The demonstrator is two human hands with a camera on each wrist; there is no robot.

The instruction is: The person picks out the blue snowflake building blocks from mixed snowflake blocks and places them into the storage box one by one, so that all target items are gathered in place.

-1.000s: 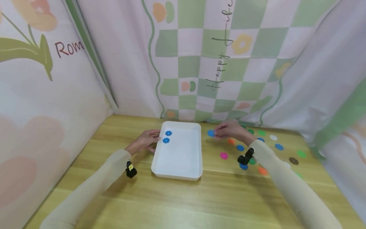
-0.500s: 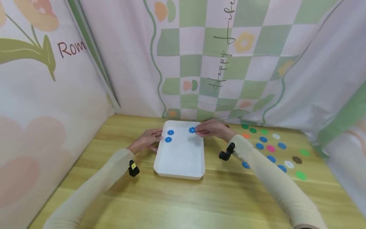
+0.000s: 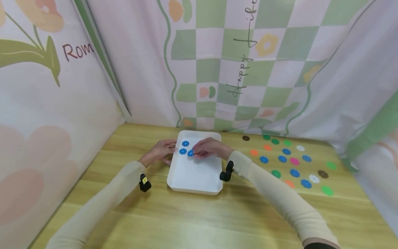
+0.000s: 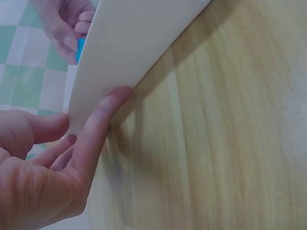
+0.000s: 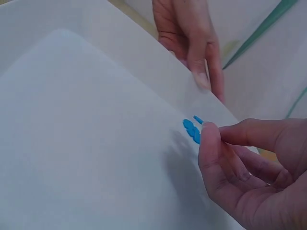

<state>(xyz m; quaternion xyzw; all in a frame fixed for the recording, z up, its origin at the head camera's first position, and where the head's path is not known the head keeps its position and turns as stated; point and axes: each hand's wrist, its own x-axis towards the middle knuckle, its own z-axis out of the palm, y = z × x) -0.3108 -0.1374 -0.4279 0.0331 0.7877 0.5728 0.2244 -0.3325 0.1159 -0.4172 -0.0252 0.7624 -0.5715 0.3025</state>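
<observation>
A white rectangular tray (image 3: pixel 195 178) lies on the wooden table. My left hand (image 3: pixel 159 152) holds its left side, thumb at the rim and fingers along the outer wall, as the left wrist view shows. Over the tray's left half, my right hand (image 3: pixel 211 148) pinches a blue flower-shaped disc (image 3: pixel 190 153) between thumb and fingertips. Two more blue flower discs lie in the tray, an upper disc (image 3: pixel 185 143) and a lower disc (image 3: pixel 182 151) just left of the pinched one. Fingers partly cover the blue pieces (image 5: pixel 191 131) in the right wrist view.
Flower discs in blue, green, orange, white, brown and pink lie spread on the table right of the tray, among them a pink disc (image 3: pixel 294 161) and a brown disc (image 3: pixel 246 138). A patterned curtain (image 3: pixel 230 79) hangs behind the table's far edge.
My right hand has carried the blue disc leftward from the table, past the tray's right rim, to beside the two discs inside. The left hand keeps its place at the tray.
</observation>
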